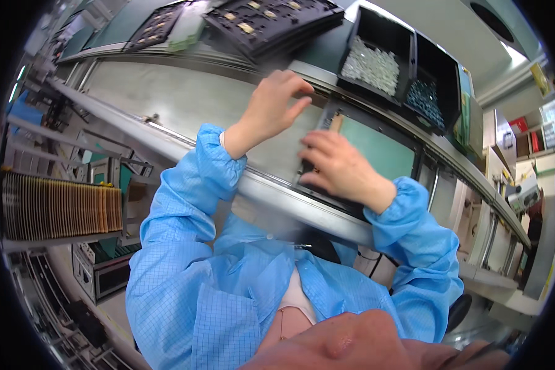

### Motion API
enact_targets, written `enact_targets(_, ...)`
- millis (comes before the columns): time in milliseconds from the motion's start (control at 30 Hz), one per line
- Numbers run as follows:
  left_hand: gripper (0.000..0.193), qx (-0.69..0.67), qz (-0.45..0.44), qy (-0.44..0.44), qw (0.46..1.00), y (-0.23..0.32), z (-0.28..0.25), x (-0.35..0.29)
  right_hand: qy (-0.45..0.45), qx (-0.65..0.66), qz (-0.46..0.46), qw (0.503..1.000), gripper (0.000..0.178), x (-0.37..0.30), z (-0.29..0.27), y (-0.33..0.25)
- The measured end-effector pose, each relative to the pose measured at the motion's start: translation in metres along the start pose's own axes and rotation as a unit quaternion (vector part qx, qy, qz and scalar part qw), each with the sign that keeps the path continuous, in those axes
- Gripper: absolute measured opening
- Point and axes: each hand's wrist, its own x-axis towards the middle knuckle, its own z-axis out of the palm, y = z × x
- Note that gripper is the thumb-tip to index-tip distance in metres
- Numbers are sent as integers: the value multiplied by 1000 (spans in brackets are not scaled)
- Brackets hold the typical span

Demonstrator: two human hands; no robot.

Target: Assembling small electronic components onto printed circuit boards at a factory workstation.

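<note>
My left hand (272, 110) is raised over the metal conveyor, its thumb apart from the bent fingers and nothing visible between them. To its right, my right hand (342, 165) reaches over the left end of a black frame with a green panel (379, 147). Its fingers are bent and spread, slightly blurred; whether the fingertips touch the frame, I cannot tell. A small tan strip (337, 123) shows at the panel's left edge, just above this hand. The frame's lower left part is partly hidden by my right hand.
Beyond the rail stand a black bin of whitish small parts (371, 66) and a black bin of dark bluish parts (424, 102). Stacked black trays (271, 28) with small metallic pieces lie at the back. A rack of thin boards (61, 205) stands at left.
</note>
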Motion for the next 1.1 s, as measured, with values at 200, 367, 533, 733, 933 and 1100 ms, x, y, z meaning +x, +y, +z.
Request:
enact_targets(200, 30, 23, -166, 304, 938, -99, -21, 37, -132, -23, -26, 991, 32, -8, 23, 40)
enact_targets(367, 52, -162, -406, 268, 859, -199, -7, 70, -152, -64, -1, 986, 31, -32, 5, 64)
enact_targets(533, 45, -216, -486, 177, 828, -192, -14, 88, -164, -79, 69, 981, 30, -89, -25, 73)
enact_targets(733, 47, -197, -431, 156, 867, -210, -32, 86, -143, -103, 199, 964, 23, -160, -66, 73)
enact_targets(933, 17, -415, -342, 333, 775, -205, -55, 41, -113, -129, 282, 944, 24, -214, -84, 85)
enact_targets(1100, 19, -390, -312, 278, 821, -144, -101, -39, -27, -83, 350, 933, 23, -213, -81, 79)
